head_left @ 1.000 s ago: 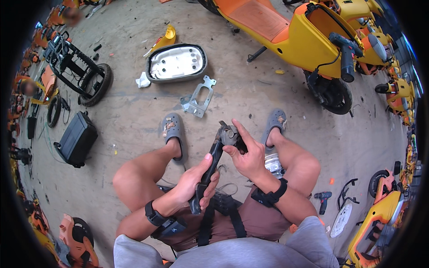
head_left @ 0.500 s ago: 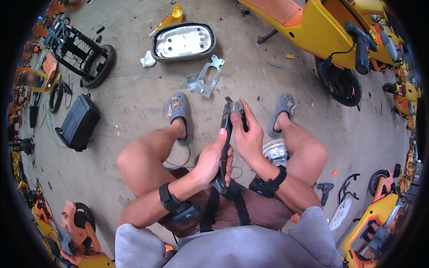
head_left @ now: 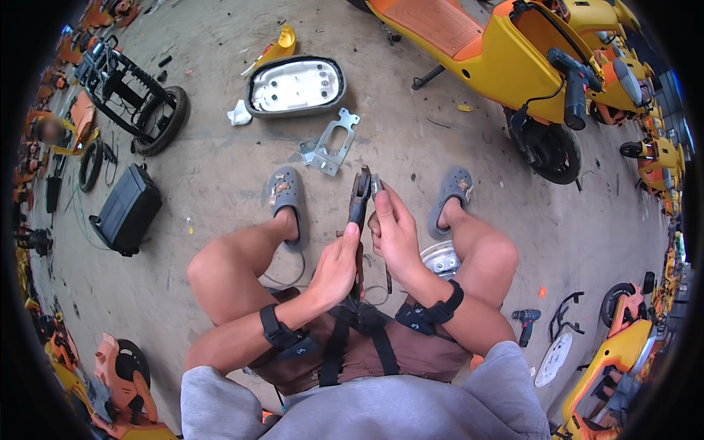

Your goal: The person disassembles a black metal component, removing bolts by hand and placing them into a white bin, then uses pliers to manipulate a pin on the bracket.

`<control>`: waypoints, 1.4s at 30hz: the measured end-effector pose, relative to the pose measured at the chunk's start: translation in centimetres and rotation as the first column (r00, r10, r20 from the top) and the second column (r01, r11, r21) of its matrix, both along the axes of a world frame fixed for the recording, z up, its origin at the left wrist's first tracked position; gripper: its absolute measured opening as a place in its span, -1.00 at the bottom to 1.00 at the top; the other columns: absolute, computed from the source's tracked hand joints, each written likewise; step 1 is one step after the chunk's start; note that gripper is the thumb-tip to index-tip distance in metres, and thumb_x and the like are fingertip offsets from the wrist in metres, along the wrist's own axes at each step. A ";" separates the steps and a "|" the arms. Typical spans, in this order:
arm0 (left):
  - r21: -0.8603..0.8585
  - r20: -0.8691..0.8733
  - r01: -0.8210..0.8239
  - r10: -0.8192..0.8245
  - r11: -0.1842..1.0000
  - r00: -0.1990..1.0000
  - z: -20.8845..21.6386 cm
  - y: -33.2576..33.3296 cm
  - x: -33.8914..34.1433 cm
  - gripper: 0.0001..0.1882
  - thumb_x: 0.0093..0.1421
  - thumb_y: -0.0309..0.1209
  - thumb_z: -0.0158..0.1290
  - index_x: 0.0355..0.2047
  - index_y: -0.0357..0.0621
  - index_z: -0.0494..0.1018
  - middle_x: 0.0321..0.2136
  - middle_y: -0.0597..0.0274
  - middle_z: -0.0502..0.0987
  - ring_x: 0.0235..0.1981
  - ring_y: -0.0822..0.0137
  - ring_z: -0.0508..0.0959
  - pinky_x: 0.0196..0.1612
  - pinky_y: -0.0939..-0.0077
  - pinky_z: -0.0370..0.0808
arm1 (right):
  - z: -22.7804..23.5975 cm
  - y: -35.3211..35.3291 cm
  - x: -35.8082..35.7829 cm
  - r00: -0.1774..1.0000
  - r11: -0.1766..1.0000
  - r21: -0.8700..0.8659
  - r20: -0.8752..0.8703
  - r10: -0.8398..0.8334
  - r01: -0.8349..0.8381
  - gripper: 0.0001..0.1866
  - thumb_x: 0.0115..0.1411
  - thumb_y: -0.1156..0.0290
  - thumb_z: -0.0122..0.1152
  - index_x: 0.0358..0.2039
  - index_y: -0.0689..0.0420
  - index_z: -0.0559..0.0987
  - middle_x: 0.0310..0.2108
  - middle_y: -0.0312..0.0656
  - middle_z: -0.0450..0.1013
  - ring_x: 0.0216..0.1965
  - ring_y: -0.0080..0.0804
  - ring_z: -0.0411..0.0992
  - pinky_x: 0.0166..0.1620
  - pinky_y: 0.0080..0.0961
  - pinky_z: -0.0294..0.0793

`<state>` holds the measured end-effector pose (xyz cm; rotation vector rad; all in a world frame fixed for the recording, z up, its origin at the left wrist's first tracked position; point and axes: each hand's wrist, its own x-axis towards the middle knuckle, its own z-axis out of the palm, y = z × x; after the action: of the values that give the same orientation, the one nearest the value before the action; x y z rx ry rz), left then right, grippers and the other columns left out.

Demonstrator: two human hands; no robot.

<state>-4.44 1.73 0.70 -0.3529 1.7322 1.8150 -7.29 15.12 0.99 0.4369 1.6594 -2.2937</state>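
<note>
My left hand (head_left: 339,265) is closed round a long, dark metal part (head_left: 359,199) that stands nearly upright between my knees. It looks like a lever or bracket, but its exact kind is unclear. Its lower end is partly covered by my fingers. Close on its right, my right hand (head_left: 397,233) is closed on a small grey metal piece (head_left: 376,184), whose ridged end sticks out above the curled fingers. Below that hand hangs a thin dark strip (head_left: 389,281); what it joins is hidden. The dark part and the metal piece lie close together at their tops.
Ahead lie a silver bracket (head_left: 338,147) and an upturned seat (head_left: 345,86). A black case (head_left: 130,209) stands left, a frame with a wheel (head_left: 132,95) beyond it. A yellow scooter (head_left: 506,55) stands front right. A round metal part (head_left: 440,258) and drill (head_left: 526,323) lie right.
My right hand has come away from the top of the dark part, closing its fingers round the small metal piece. The dark part is now more upright, and a thin strip shows below the right hand.
</note>
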 end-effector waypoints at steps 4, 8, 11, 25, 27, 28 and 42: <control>-0.018 -0.032 0.047 -0.047 0.999 0.998 0.9 -0.3 -0.3 -0.37 0.41 0.10 -0.39 -0.47 -0.25 0.27 -0.67 0.20 0.31 -0.80 0.32 0.39 -0.75 0.47 0.41 | 1.0 0.8 0.5 0.999 0.990 -0.138 0.031 -0.009 0.014 -0.41 0.36 0.09 0.07 0.30 0.08 0.25 -0.55 -0.51 0.18 -0.62 -0.81 0.08 -0.62 -0.77 0.02; -0.054 -0.140 0.068 -0.075 0.996 0.987 0.0 -0.5 0.1 -0.39 0.42 0.09 -0.38 -0.44 -0.25 0.27 -0.67 0.21 0.31 -0.80 0.31 0.40 -0.75 0.47 0.40 | -0.1 0.7 1.2 0.990 0.998 -0.057 -0.142 -0.022 0.014 -0.38 0.34 0.23 0.12 0.32 0.13 0.19 -0.47 -0.42 0.30 -0.57 -0.77 0.18 -0.55 -0.76 0.15; 0.008 -0.157 0.081 -0.079 0.997 0.984 0.3 -0.9 0.1 -0.38 0.41 0.11 -0.38 -0.43 -0.24 0.26 -0.70 0.21 0.30 -0.80 0.30 0.40 -0.75 0.49 0.39 | 0.2 1.3 1.9 0.989 0.991 -0.134 -0.149 0.009 -0.029 -0.34 0.32 0.25 0.16 0.34 0.15 0.17 -0.46 -0.38 0.32 -0.55 -0.74 0.21 -0.52 -0.75 0.18; 0.661 0.411 0.019 -0.383 0.750 0.827 5.7 -6.4 -1.5 -0.38 0.38 0.18 -0.36 -0.52 -0.13 0.22 -0.82 0.29 0.20 -0.92 0.42 0.26 -0.88 0.59 0.27 | 4.2 6.7 -1.2 0.554 0.586 0.776 -0.602 0.575 0.235 -0.11 -0.25 0.11 0.60 0.14 0.12 0.49 -0.52 -0.19 0.48 -0.58 -0.42 0.42 -0.47 -0.57 0.41; 0.650 0.418 0.055 -0.417 0.758 0.807 5.8 -6.3 -1.5 -0.38 0.38 0.17 -0.36 -0.52 -0.14 0.21 -0.82 0.29 0.21 -0.92 0.43 0.26 -0.88 0.59 0.28 | 4.4 7.1 -1.3 0.548 0.532 0.819 -0.553 0.628 0.216 -0.13 -0.25 0.11 0.60 0.14 0.07 0.51 -0.54 -0.22 0.48 -0.60 -0.43 0.41 -0.49 -0.56 0.38; 0.639 0.408 0.080 -0.425 0.765 0.808 5.9 -6.2 -1.5 -0.38 0.39 0.16 -0.36 -0.53 -0.14 0.21 -0.82 0.29 0.21 -0.92 0.43 0.26 -0.88 0.60 0.27 | 4.1 7.1 -1.4 0.539 0.582 0.784 -0.593 0.598 0.217 -0.14 -0.27 0.13 0.61 0.13 0.02 0.52 -0.56 -0.25 0.46 -0.62 -0.45 0.38 -0.51 -0.55 0.35; 0.593 0.464 0.131 -0.471 0.794 0.750 6.1 -6.3 -2.0 -0.42 0.41 0.10 -0.33 -0.51 -0.16 0.23 -0.81 0.29 0.24 -0.92 0.45 0.25 -0.87 0.61 0.24 | 5.4 8.4 -1.4 0.482 0.419 0.877 -0.480 0.733 0.236 -0.20 -0.24 0.03 0.52 0.12 -0.14 0.54 -0.66 -0.28 0.24 -0.65 -0.34 0.27 -0.52 -0.42 0.30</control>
<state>-6.44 -4.54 6.81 -0.3216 0.7501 1.6037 -8.70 23.50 6.40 -1.0343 3.0316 -1.0384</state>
